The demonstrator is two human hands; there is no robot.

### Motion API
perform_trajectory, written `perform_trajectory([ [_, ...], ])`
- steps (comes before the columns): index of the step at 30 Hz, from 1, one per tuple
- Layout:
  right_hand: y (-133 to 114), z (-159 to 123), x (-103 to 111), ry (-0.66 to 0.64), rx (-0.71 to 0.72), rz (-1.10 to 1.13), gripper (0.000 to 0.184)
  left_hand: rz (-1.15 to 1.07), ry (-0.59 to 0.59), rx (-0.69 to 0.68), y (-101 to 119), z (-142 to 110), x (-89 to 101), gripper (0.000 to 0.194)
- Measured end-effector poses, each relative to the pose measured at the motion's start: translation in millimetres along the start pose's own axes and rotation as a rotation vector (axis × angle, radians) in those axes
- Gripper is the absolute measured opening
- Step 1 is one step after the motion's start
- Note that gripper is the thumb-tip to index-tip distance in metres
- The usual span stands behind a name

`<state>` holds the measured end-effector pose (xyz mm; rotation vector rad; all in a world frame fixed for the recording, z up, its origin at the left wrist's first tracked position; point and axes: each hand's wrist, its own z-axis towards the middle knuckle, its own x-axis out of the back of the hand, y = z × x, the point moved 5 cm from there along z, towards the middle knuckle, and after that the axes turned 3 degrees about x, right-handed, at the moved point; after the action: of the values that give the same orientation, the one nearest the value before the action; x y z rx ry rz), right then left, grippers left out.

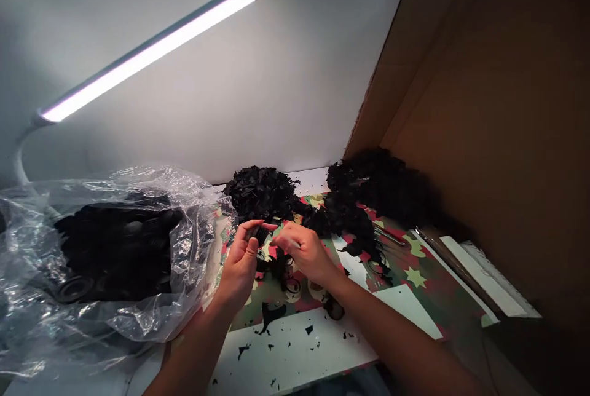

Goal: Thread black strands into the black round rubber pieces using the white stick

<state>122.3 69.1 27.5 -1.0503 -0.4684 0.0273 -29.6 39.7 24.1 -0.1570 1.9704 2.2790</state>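
Between the thumb and fingers of my left hand (240,261) is a small black ribbed part (262,235). My right hand (306,253) is closed in a pinch just to the right of it, fingertips close to the part. Whatever my right fingers hold, if anything, is hidden. Under both hands lie black scraps (278,267) on a patterned red, green and yellow sheet (318,297). To the left, an open clear plastic bag (193,261) holds many black round parts (120,248).
Heaps of black shavings (262,190) lie along the back, with a larger dark pile (391,190) by the cardboard wall (498,113). A lit tube lamp (152,55) hangs over the left. Tweezers-like metal tools (391,236) and a white strip (488,276) lie right.
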Motion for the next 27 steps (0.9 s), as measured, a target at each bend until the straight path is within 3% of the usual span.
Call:
perform_trajectory([
  [4,0.0,1.4,-7.7,0.033,-0.256,0.342,0.042,0.203,-0.089,-0.049,0.8,1.7,-0.7,0.036],
  [8,0.6,-2.1,-9.0,0.054,-0.354,0.445,0.038,0.334,0.063,-0.086,7.6,1.9,8.9,0.029],
  [13,9.1,-8.1,-10.9,0.103,-0.401,0.616,0.036,0.028,0.082,0.146,-9.1,0.3,9.7,0.036],
  [18,10.0,-9.4,-10.7,0.105,-0.432,0.659,0.037,-0.134,0.082,0.196,-16.8,0.3,8.5,0.035],
  [22,3.5,-6.6,-5.6,0.073,-0.371,0.618,0.042,-0.305,0.077,0.291,-14.7,1.2,6.7,0.032],
  [27,4.7,-4.6,5.3,0.242,-0.355,0.667,0.056,-0.56,0.051,0.442,-15.1,-0.5,2.6,0.035],
])
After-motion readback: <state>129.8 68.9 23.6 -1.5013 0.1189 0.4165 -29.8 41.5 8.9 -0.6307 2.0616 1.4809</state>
